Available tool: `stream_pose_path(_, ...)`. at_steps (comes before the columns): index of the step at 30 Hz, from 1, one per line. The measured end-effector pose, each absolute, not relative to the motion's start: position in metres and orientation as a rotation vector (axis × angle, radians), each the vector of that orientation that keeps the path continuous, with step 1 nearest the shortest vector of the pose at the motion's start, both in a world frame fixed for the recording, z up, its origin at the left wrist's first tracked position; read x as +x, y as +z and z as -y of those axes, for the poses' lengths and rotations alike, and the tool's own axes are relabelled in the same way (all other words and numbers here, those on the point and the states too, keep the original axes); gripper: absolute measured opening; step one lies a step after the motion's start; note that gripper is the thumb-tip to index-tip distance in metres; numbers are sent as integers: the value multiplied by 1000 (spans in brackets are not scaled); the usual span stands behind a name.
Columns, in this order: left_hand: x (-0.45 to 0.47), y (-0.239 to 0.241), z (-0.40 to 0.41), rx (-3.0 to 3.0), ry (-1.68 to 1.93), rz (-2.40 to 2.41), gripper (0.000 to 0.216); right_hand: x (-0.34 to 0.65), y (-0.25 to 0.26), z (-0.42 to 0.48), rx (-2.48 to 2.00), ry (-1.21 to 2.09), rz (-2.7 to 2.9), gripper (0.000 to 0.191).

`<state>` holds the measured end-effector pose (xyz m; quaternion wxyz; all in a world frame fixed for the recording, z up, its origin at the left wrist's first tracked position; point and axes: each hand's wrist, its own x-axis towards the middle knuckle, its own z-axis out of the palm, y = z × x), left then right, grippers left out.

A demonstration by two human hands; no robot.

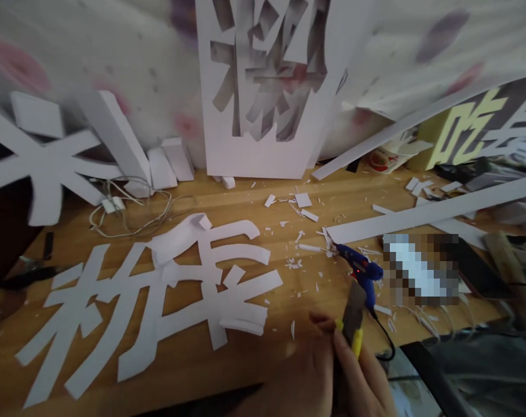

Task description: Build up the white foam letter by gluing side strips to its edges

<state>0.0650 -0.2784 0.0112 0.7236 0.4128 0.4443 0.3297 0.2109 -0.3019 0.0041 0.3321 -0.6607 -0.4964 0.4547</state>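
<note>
My right hand (362, 373) grips a yellow-handled tool with a broad grey blade (354, 307), which looks like a utility knife, its blade pointing up and away. Close against it on the left is my left hand (295, 370), blurred, its fingers curled near the handle; what they hold, if anything, is hidden. Just beyond the blade lies a blue glue gun (362, 272) with a small red light and a black cord. Large white cut-out characters (185, 275) lie flat on the wooden table (263, 359) to the left, with bent strips on them.
A white board with a character-shaped opening (256, 159) leans at the back. White scraps (303, 200) litter the middle. A long white strip (419, 217) and phone (475, 266) lie right, near a paper cup (387, 159). A coiled cable (159, 217) sits left by another white cut-out (46, 162).
</note>
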Motion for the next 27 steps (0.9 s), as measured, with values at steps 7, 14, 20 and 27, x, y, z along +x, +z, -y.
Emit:
stream_pose_path(7, -54, 22, 296, 1805, 820, -1765, 26, 196, 14, 210, -1741, 1007, 1591, 34)
stream_pose_path(14, -109, -28, 289, 2140, 376, -2235, 50, 169, 1, 165, -1725, 960, 1997, 24)
stream_pose_path(20, -111, -27, 259, 2084, 325, -2128, 31, 198, 13, 186, -1850, 977, 1956, 16)
stream_pose_path(27, -120, -11, 239, 1870, 455, -2003, 38, 207, -15, 250, -1983, 1086, 1921, 28)
